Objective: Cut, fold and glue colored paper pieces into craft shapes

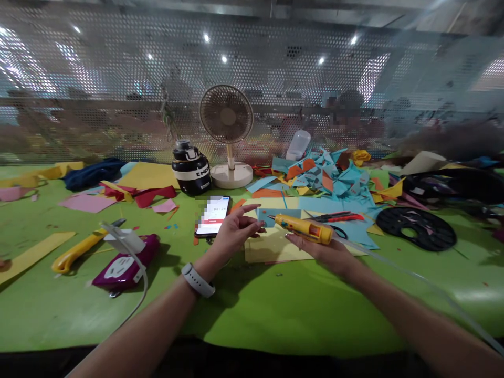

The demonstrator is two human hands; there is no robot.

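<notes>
My left hand [236,231], with a pale watch on the wrist, pinches the left end of a small blue paper piece [291,213] above yellow sheets [268,252]. In my right hand [325,252] is a yellow glue gun [305,228], its dark nozzle pointing left over the blue piece. A clear cord trails from the gun to the lower right. Just beyond my right hand lie red-handled scissors [342,216] on light blue paper.
A phone [212,216], bottle [191,170] and fan [231,175] stand or lie ahead. Left are a purple power strip [126,270] and yellow cutter [81,249]. Blue scraps [334,176] pile at the back right, near a black disc [433,226].
</notes>
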